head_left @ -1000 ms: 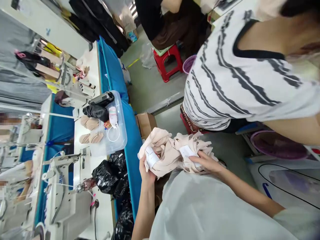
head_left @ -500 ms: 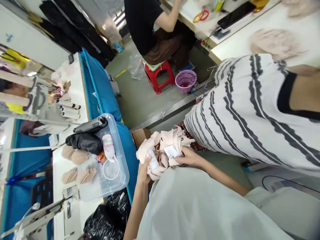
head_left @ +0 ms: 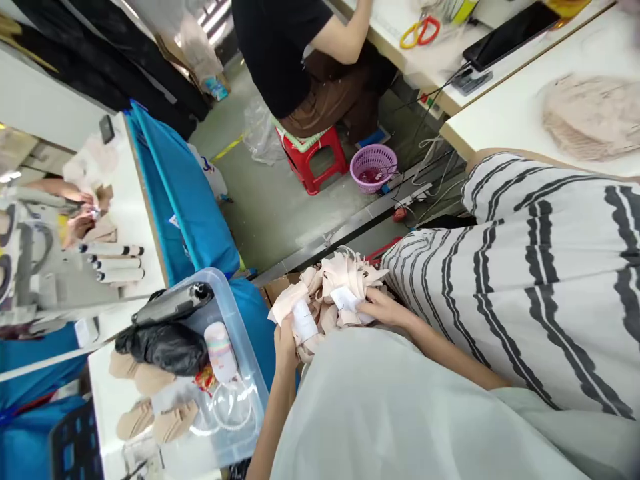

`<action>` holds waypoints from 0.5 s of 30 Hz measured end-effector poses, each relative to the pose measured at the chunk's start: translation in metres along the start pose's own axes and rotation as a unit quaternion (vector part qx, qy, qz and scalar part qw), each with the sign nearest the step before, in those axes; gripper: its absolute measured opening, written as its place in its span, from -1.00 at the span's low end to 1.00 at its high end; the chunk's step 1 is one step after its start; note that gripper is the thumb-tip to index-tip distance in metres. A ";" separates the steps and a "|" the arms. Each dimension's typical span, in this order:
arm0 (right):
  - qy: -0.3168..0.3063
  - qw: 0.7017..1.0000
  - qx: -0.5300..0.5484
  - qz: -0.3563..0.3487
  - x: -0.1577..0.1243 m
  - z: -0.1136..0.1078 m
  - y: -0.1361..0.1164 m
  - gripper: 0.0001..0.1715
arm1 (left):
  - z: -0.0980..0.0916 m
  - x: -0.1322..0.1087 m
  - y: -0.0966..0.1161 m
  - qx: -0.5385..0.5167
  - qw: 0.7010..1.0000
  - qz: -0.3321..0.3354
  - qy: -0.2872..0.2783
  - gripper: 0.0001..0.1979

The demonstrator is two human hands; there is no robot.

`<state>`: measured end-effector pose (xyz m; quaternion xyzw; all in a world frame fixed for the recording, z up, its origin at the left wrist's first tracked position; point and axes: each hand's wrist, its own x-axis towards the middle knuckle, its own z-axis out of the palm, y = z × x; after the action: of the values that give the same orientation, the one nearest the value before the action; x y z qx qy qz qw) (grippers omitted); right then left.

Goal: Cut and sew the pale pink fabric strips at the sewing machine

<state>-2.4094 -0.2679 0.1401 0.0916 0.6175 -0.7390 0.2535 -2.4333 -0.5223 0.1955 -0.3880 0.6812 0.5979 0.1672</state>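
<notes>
A bunch of pale beige fabric pieces (head_left: 345,273) is held in front of my body, over the pale green cloth (head_left: 390,407) that covers me. My left hand (head_left: 286,341) grips the bunch at its left side, next to a white paper label (head_left: 304,321). On the right side my right hand (head_left: 377,307) has its fingers closed on the same fabric, beside a second white label (head_left: 346,299). The lower part of the bunch is hidden behind the green cloth.
At left, a clear plastic tray (head_left: 257,380) holds a black pouch and a white bottle. Stacked beige pieces (head_left: 175,421) lie beside it. A person in striped clothes (head_left: 500,267) stands close at right. Beyond are a red stool (head_left: 315,167) and a purple basket (head_left: 374,167).
The view has shifted, and the person in stripes now fills more of the right side. Both hands still hold the fabric, and the labels are turned slightly more into view.
</notes>
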 end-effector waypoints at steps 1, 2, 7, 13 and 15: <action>0.013 1.000 0.007 0.013 0.010 -0.003 -0.003 -0.66 | 0.002 0.014 0.010 -0.005 1.000 -0.002 -0.006 -0.75; 0.027 0.999 0.008 0.026 0.020 -0.005 -0.005 -0.67 | 0.003 0.028 0.020 -0.009 1.000 -0.005 -0.014 -0.75; 0.105 0.992 0.023 0.072 0.076 0.000 -0.026 -0.59 | 0.008 0.096 0.076 -0.042 0.996 -0.038 -0.072 -0.66; 0.130 0.988 0.079 0.026 0.136 0.014 -0.062 -0.43 | 0.022 0.153 0.141 -0.043 0.985 -0.085 -0.147 -0.60; 0.146 0.986 0.080 0.026 0.151 0.014 -0.069 -0.35 | 0.033 0.168 0.162 -0.035 0.983 -0.087 -0.159 -0.62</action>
<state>-2.5697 -0.3135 0.1349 0.2343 0.5839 -0.7580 0.1719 -2.6669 -0.5490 0.1826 -0.3510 0.5886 0.6585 0.3111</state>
